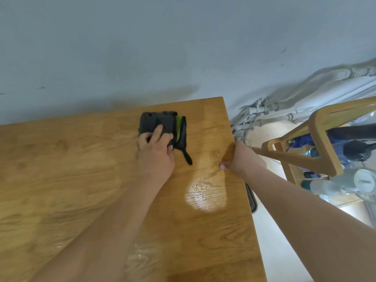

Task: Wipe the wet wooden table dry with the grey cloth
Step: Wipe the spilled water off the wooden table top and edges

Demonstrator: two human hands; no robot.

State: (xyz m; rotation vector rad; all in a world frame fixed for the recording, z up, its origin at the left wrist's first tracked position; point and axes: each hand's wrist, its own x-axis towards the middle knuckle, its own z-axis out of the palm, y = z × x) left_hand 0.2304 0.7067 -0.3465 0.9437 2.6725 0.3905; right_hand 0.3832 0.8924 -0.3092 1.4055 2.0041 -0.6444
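we start at the left of the wooden table [61, 180], where the grain looks dull and mostly dry, though blur makes that hard to call. moving in, the left hand [155, 153] sits on the grey cloth [160, 124] near the far edge, not far from the far right corner. one finger lies along the top and the others curl into the near fold, so the hand is clamped on it and pressing down. the cloth is folded into a thick pad, a green strip [179, 127] showing on its right side and a dark loop trailing toward us. we judge it soft, light and floppy, likely damp, so it's best held flat under the palm with fingers pinning the near folds, or it will unroll. nearer us, close to the right edge, a wet patch [205, 194] shines with beads of water, not yet wiped. the right hand [242, 157] grips the right edge, thumb on top, fingers wrapped under out of sight, bracing. beyond the table stand a wooden chair [321, 143] and plastic bottles [345, 182].
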